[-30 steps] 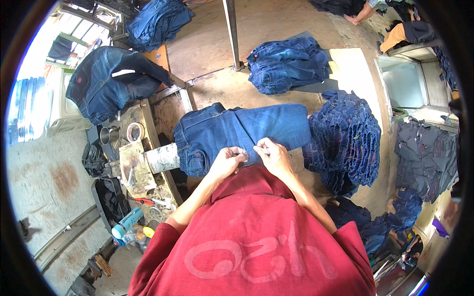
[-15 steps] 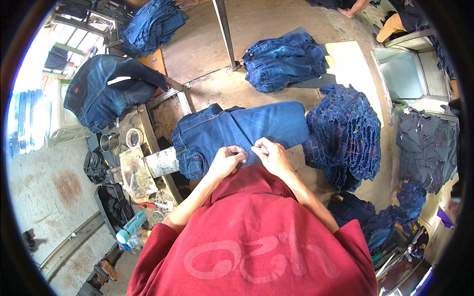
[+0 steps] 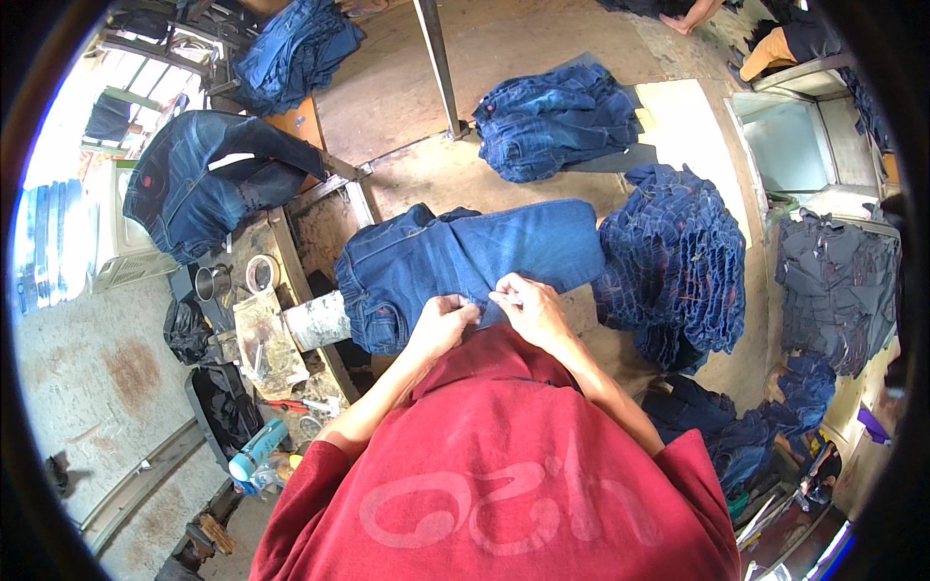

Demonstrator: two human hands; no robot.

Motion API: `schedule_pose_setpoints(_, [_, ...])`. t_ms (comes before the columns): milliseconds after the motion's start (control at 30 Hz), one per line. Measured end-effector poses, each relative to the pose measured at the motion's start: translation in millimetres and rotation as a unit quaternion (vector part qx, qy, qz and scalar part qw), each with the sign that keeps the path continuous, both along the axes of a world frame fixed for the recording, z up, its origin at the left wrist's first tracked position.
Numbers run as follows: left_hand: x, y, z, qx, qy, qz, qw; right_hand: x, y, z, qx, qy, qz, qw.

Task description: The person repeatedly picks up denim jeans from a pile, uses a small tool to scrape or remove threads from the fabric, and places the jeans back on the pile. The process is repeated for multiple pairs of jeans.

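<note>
A pair of blue jeans (image 3: 528,237) lies in front of me, its waist end at the left and its legs stretching right. Over the near edge of the denim, close to my body, my left hand (image 3: 444,327) is closed with thumb and fingers pinched together. Just right of it, my right hand (image 3: 531,308) is also closed in a pinch, its fingertips a little higher. The fingertips of both hands are close together but apart. Whatever they pinch is too small to make out.
At the right stands a tall stack of folded denim (image 3: 673,266); another jeans pile (image 3: 554,121) lies farther back. A dark pair of jeans (image 3: 199,179) drapes at the left. Nearby are a tape roll (image 3: 262,273), metal mug (image 3: 210,282), blue bottle (image 3: 258,447) and upright metal post (image 3: 441,68).
My left hand has dropped slightly toward my body, and my right hand has shifted slightly too. Both remain pinched, and the jeans lie nearly the same.
</note>
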State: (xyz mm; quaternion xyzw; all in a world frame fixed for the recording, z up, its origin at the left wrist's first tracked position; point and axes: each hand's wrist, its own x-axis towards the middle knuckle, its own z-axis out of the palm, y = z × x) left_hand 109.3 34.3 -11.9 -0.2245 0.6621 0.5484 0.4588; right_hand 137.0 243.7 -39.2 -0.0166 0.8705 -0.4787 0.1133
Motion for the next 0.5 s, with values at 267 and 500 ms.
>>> schedule_pose_setpoints(267, [-12.6,-34.2,8.0,0.158,0.043,-0.094,0.982,1.8,10.5,27.6,0.007,-0.072,-0.122,0.99])
schedule_pose_setpoints(500, [-23.8,-51.4,9.7,0.228,-0.026,-0.079,0.97,-2.1,-6.0,72.4,0.148,-0.086,0.068,0.983])
